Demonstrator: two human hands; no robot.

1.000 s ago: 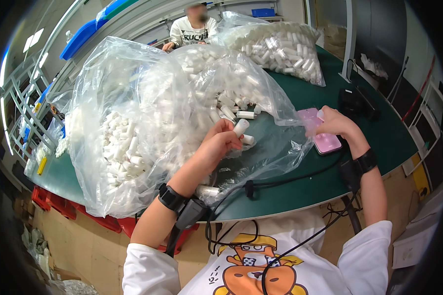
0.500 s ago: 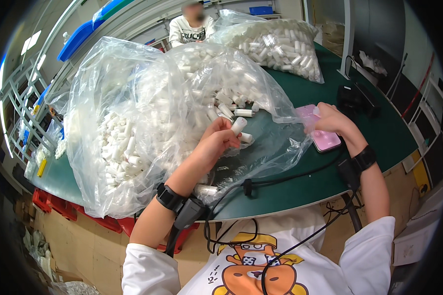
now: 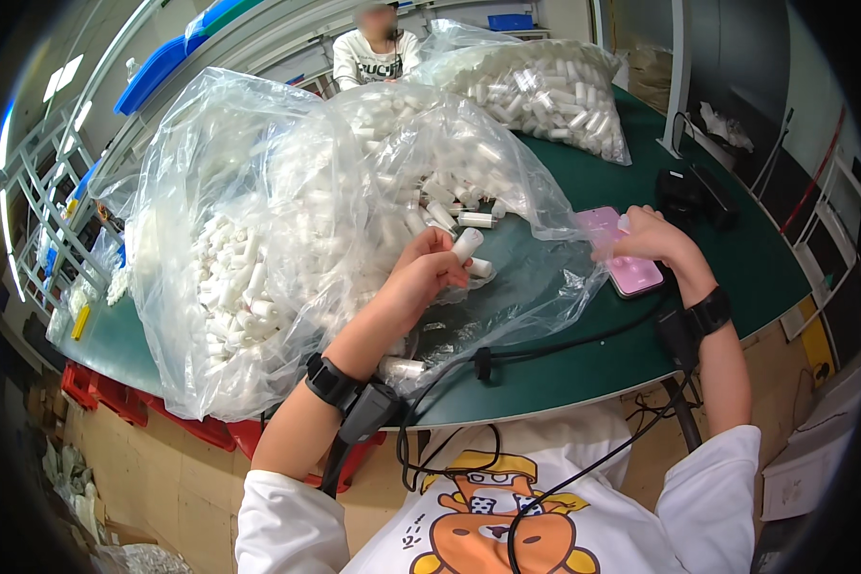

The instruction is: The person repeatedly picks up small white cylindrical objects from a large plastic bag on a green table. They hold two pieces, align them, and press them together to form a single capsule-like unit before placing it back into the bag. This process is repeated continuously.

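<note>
Pinching white tube [image 3: 466,246], left hand [image 3: 421,279]

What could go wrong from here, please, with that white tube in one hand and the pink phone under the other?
The left hand pinches one white tube by its end above the table; it could slip and roll off among the loose tubes. The right hand rests on the pink phone, which lies partly on the slick plastic bag, so it might slide. The black cable trailing across the green table edge could snag a forearm.
</note>
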